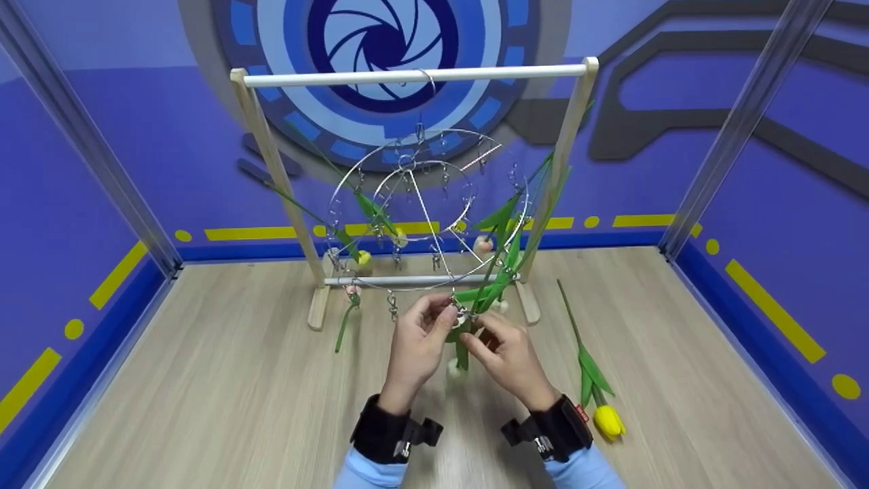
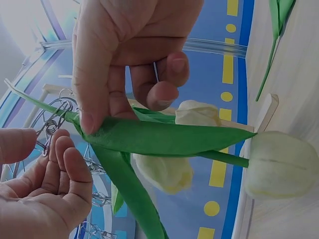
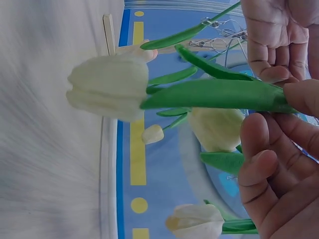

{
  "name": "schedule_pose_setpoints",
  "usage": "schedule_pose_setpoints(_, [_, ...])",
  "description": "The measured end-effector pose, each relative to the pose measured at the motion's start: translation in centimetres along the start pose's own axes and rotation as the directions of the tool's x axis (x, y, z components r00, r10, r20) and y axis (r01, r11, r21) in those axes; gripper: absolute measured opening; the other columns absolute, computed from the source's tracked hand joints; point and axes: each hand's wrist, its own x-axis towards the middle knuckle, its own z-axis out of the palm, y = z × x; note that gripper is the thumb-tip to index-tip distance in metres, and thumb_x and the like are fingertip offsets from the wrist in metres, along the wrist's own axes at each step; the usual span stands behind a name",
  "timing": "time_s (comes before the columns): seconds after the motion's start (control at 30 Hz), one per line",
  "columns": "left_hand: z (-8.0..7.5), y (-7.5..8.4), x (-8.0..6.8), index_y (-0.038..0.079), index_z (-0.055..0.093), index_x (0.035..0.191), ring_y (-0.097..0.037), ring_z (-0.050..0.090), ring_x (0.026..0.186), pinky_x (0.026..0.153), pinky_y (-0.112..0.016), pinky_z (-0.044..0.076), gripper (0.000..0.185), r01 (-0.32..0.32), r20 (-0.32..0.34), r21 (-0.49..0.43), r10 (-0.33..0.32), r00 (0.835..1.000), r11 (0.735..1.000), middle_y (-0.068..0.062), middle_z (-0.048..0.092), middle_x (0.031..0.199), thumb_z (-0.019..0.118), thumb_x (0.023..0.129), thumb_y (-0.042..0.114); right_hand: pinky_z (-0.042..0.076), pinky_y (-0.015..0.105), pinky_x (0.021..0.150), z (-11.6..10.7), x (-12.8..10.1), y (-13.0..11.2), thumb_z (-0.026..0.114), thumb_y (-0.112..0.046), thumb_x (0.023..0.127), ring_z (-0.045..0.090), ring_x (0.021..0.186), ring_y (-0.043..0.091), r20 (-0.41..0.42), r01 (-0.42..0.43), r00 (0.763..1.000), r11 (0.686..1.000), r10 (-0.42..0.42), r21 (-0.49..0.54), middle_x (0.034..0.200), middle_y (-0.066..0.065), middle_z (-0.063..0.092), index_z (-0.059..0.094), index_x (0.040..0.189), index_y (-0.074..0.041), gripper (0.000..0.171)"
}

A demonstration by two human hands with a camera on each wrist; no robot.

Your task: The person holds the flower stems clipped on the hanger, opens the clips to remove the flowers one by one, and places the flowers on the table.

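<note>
Head view: 2 hands (image 1: 415, 345) (image 1: 509, 356) pinch 1 white tulip (image 1: 456, 367).

Blue walls (image 1: 102, 170), yellow markings, wood-grain floor (image 1: 204, 407).

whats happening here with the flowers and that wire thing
A person is working at a round wire clip hanger that hangs from a wooden rack. The right hand pinches the leafy stem of a white tulip, head down, at a clip on the lower rim, where the left hand has its fingers. Other tulips already hang there. A yellow tulip lies on the floor at right.
</note>
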Motion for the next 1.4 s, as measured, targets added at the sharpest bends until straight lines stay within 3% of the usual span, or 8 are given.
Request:
schedule_pose_setpoints(0.37, [-0.2, 0.0, -0.1, -0.011, 0.065, 0.116, -0.023, 0.067, 0.090, 0.082, -0.026, 0.055, 0.023, -0.022, 0.004, -0.011, 0.022, 1.000, 1.000, -0.017, 0.070, 0.100, 0.062, 0.103, 0.009, 0.043, 0.022, 0.052, 0.0, 0.0, 0.1, 0.076, 0.004, 0.088, 0.050, 0.063, 0.005, -0.005, 0.023, 1.000, 1.000, -0.023, -0.006, 0.079, -0.002, 0.062, 0.070, 0.091, -0.008, 0.014])
schedule_pose_setpoints(0.73, [-0.4, -0.1, -0.1, -0.006, 0.068, 0.108, -0.014, 0.063, 0.080, 0.072, -0.022, 0.050, 0.020, -0.012, -0.021, 0.061, 0.013, 1.000, 0.998, -0.014, 0.072, 0.094, 0.066, 0.102, 0.012, 0.046, 0.026, 0.052, -0.6, 0.1, 0.3, 0.076, 0.005, 0.087, 0.052, 0.065, 0.006, -0.021, 0.055, 0.998, 0.998, -0.055, -0.035, 0.081, 0.000, 0.064, 0.073, 0.096, -0.004, 0.013])
schedule_pose_setpoints(0.97, [-0.4, 0.0, 0.0, -0.003, 0.069, 0.105, -0.012, 0.061, 0.077, 0.069, -0.021, 0.048, 0.017, -0.047, -0.029, 0.099, 0.050, 0.998, 0.994, -0.012, 0.072, 0.090, 0.066, 0.102, 0.013, 0.044, 0.017, 0.054, -0.8, 0.3, 0.1, 0.078, 0.005, 0.086, 0.053, 0.065, 0.005, -0.034, 0.063, 0.997, 0.997, -0.065, -0.045, 0.081, 0.001, 0.065, 0.074, 0.097, -0.004, 0.015])
schedule_pose_setpoints(1.4, [-0.2, -0.2, -0.2, 0.001, 0.071, 0.099, -0.010, 0.060, 0.073, 0.068, -0.021, 0.047, 0.011, -0.097, -0.083, 0.134, 0.109, 0.991, 0.986, -0.007, 0.072, 0.086, 0.069, 0.099, 0.011, 0.044, 0.016, 0.054, -1.1, 0.3, 0.1, 0.078, 0.006, 0.085, 0.054, 0.064, 0.005, -0.022, 0.060, 0.998, 0.998, -0.060, -0.026, 0.079, 0.000, 0.065, 0.076, 0.096, -0.003, 0.014])
